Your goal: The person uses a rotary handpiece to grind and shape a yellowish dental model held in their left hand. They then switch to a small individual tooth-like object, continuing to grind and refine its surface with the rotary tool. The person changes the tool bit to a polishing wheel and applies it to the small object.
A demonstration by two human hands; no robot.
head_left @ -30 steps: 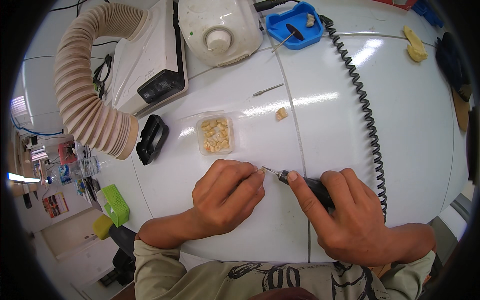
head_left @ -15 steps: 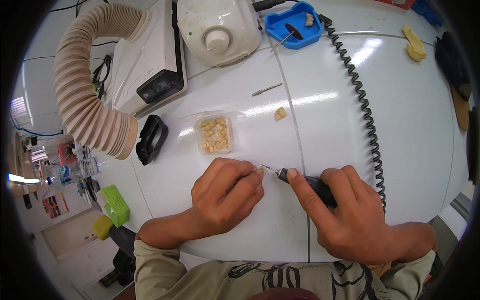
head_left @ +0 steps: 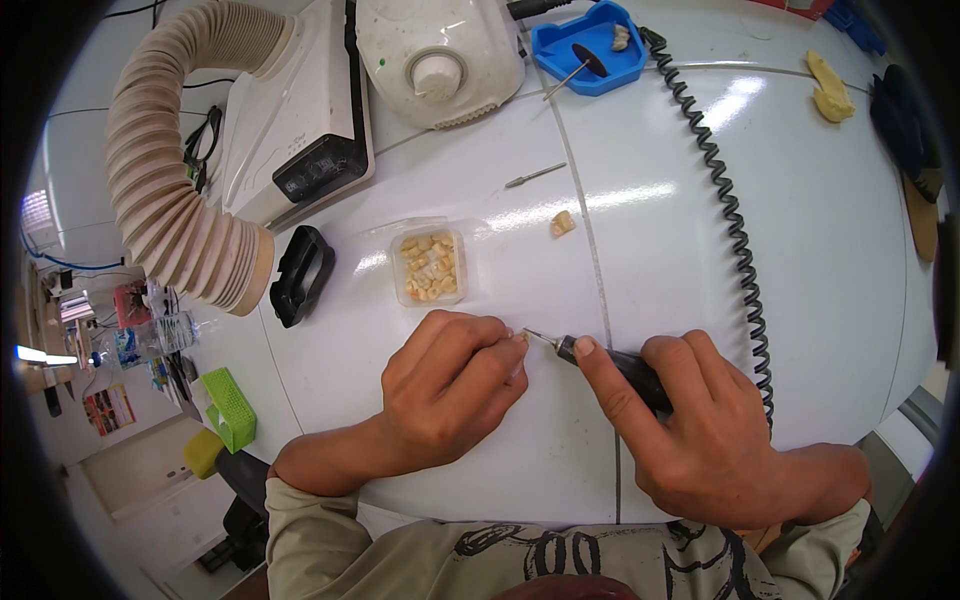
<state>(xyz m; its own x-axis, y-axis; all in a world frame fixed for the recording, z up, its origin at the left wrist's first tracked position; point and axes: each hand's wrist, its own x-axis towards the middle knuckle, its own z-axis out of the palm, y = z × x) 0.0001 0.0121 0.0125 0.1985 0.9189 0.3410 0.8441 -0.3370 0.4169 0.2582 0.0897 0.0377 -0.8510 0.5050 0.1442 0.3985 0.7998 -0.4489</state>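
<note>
My left hand (head_left: 450,385) is closed in a pinch on a small tooth-coloured piece (head_left: 522,336), mostly hidden by the fingertips; it looks like a dental crown. In my right hand (head_left: 690,420) lies a black rotary handpiece (head_left: 632,378), its thin metal bur pointing left. The bur's tip meets or nearly meets the piece at my left fingertips. Beyond my left hand stands a clear plastic box (head_left: 402,290) holding several tooth-coloured crowns (head_left: 430,268). Another tooth-coloured piece (head_left: 563,224) and a loose bur (head_left: 535,175) rest on the white table.
A ribbed suction hose (head_left: 160,170) curves in at left, beside a black tray-like part (head_left: 302,275). The white control unit (head_left: 440,60) and a blue tray (head_left: 610,75) with a cutting disc stand at the back. A coiled cord (head_left: 735,230) runs down the right.
My left hand has shifted very slightly, its knuckles a little higher. My right hand and the handpiece stay practically in place.
</note>
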